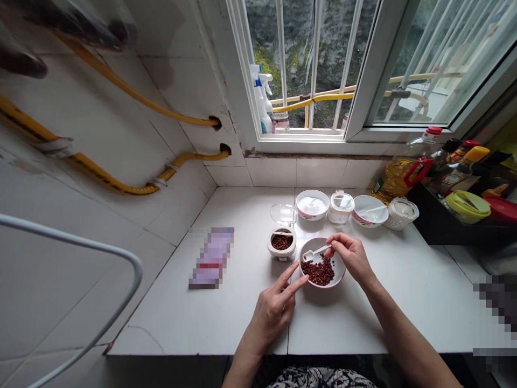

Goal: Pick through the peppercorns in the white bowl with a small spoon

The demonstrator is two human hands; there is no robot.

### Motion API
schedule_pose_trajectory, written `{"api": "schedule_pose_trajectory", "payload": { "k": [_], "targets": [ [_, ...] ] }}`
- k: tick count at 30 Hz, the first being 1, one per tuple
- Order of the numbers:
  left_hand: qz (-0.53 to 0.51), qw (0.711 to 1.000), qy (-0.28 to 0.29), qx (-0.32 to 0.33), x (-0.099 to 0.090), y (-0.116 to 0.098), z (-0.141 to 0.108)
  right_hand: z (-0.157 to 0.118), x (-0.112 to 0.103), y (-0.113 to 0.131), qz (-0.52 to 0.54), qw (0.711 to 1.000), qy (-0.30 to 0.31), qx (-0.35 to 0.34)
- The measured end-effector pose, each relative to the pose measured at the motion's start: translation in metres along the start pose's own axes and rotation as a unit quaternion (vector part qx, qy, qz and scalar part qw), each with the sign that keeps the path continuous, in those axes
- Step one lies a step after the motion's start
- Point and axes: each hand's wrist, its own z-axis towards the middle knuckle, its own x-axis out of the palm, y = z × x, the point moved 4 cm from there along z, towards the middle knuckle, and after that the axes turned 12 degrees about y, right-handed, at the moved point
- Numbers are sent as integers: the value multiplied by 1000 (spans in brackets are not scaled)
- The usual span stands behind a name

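White tiled counter (pixel 226 318) under a barred window carries all items. Reference landmark: the small pink-rimmed white bowl (pixel 340 265) holding dark red dried peppercorns (pixel 318 271), set near the counter's middle, toward the front edge.

Right hand (pixel 352 255) sits at the bowl's right rim, fingers closed in a pinch on the handle of a small white plastic spoon (pixel 314 253); the spoon's scoop lies over the bowl's rear left part, just above the peppercorns.

Left hand (pixel 276 308) is in front of the bowl and to its left, loosely open, holding nothing; index and middle fingers stretch toward the bowl's left rim and touch it or nearly so, contact cannot be told.

Just left of the bowl and slightly behind: a small round white spice jar (pixel 281 244) with its clear hinged lid raised, peppercorns inside.

Behind the bowl, a row from left to right: white bowl of white granules (pixel 312 205), closed white lidded jar (pixel 340 207), white bowl with a spoon (pixel 370 210), second closed white jar (pixel 401 213).

Right of that row and further back: a large cooking oil bottle with a red handle (pixel 398 173).

Well left of the bowl: a flat purple packet (pixel 212 257), blurred.
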Motion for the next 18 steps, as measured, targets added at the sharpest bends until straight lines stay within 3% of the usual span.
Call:
{"api": "schedule_pose_trajectory", "payload": {
  "k": [13, 18],
  "targets": [
    [1, 1000, 1, 2, -1, -2, 1, 1, 1, 0, 19, 1000, 4, -9],
    [0, 1000, -1, 9, -1, -1, 2, 3, 13, 11, 18, 998, 1, -58]
  ]
}}
